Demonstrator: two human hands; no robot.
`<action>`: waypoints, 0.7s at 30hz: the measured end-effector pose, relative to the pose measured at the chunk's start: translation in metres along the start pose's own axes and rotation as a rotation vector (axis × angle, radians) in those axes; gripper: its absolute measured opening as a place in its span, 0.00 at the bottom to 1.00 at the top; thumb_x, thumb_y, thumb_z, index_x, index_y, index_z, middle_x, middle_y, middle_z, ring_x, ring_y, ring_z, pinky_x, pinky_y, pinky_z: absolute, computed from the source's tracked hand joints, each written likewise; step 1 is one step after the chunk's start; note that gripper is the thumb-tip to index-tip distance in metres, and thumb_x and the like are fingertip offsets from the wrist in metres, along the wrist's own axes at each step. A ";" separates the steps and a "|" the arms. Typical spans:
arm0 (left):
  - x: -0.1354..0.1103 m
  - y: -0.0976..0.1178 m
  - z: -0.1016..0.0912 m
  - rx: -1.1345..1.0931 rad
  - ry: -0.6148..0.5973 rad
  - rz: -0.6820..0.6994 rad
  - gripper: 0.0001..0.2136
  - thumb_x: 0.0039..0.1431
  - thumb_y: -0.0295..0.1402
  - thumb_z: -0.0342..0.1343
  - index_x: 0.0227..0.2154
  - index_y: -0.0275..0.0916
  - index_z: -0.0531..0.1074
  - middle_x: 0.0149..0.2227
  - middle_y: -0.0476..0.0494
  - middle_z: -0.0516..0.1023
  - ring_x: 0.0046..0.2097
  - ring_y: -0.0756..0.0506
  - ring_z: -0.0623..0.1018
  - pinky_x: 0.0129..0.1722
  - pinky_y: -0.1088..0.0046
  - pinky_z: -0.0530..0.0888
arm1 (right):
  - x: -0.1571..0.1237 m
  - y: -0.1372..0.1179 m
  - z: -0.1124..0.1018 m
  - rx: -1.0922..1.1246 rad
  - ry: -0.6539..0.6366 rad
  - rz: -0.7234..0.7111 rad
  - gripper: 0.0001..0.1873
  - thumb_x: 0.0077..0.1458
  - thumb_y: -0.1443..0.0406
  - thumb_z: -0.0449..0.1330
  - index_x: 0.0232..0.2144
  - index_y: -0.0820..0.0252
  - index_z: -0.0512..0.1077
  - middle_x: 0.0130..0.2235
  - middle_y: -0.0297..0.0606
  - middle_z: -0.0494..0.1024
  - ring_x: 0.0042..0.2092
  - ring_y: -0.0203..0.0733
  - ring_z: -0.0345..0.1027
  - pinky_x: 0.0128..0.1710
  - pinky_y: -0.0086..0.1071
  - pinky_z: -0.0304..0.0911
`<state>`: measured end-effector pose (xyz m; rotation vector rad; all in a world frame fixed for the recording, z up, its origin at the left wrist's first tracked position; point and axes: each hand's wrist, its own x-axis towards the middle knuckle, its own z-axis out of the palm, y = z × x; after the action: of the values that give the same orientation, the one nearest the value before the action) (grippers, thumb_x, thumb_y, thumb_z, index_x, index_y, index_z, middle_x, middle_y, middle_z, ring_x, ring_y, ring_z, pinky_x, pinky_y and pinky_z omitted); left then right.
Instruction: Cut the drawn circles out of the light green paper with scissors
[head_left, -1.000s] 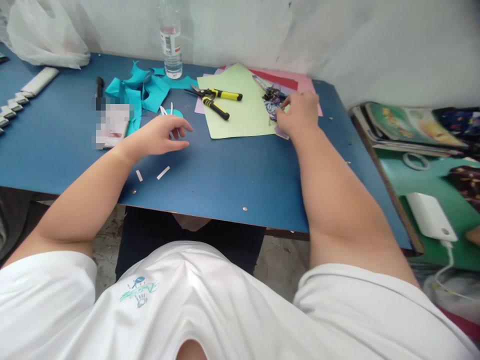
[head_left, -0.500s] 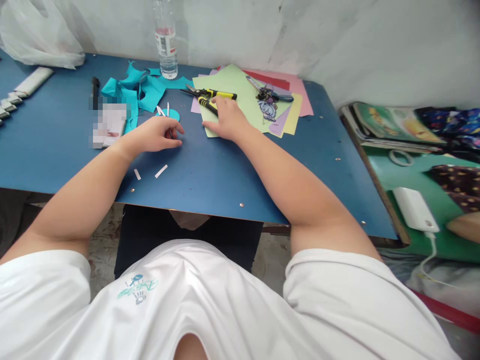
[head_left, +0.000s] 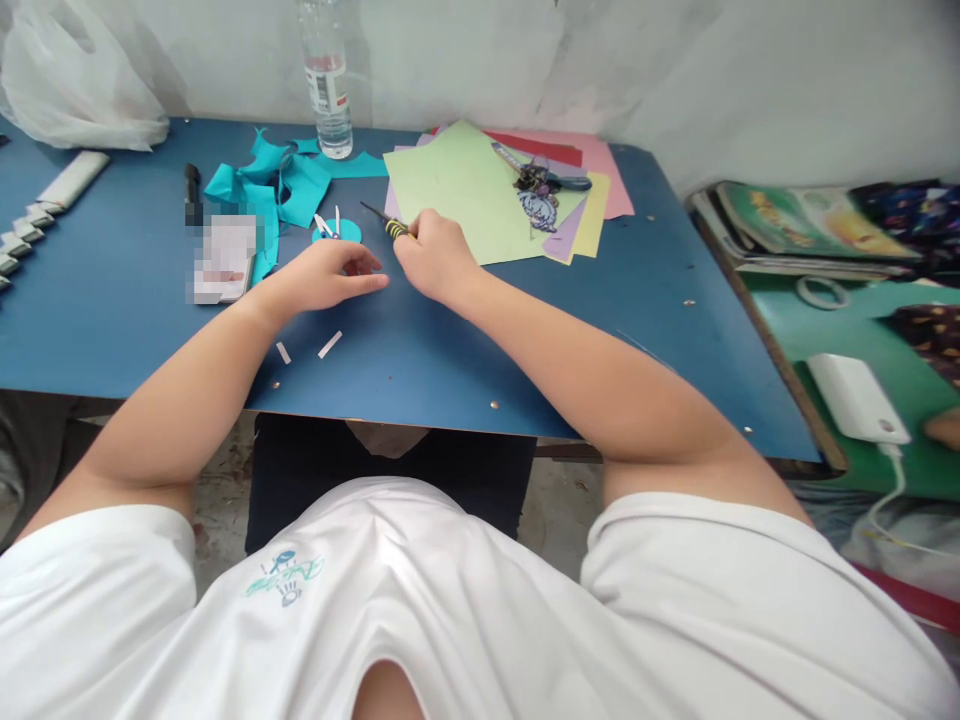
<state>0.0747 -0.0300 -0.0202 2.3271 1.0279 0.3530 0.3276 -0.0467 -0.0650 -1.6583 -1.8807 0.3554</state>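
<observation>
My right hand [head_left: 439,252] is closed around the black-and-yellow handles of the shears [head_left: 394,226]. Their dark, narrow tip points up and left, and most of the handles is hidden in my fist. My left hand [head_left: 334,275] is held over the table just to the left, thumb and fingers apart, with nothing in it. Right behind it lies a round turquoise piece [head_left: 351,231], with a small open scissors-like tool [head_left: 327,226] on top. Two little white strips [head_left: 330,344] rest on the table in front of my left hand.
Coloured paper sheets [head_left: 465,190] are stacked at the back right, with keys and trinkets [head_left: 537,208] on them. Turquoise scraps [head_left: 304,195], a water bottle [head_left: 330,110], a blurred phone-like item [head_left: 225,255] and a black pen [head_left: 192,185] stand or lie at the back left.
My right hand has picked the shears up off the green paper and drawn them toward me and left. Their handles are now inside the fist. My left hand has shifted slightly right.
</observation>
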 end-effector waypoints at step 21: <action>-0.011 0.044 0.036 -0.563 0.309 0.110 0.37 0.72 0.67 0.78 0.68 0.48 0.78 0.76 0.31 0.86 0.81 0.27 0.84 0.79 0.45 0.86 | -0.117 -0.018 -0.010 0.400 0.105 -0.201 0.47 0.74 0.53 0.62 0.89 0.40 0.55 0.53 0.42 0.83 0.53 0.64 0.83 0.67 0.67 0.85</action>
<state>0.1101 -0.0762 -0.0235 1.8506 0.8022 0.9379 0.3241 -0.1652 -0.0772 -1.1911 -1.7427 0.5117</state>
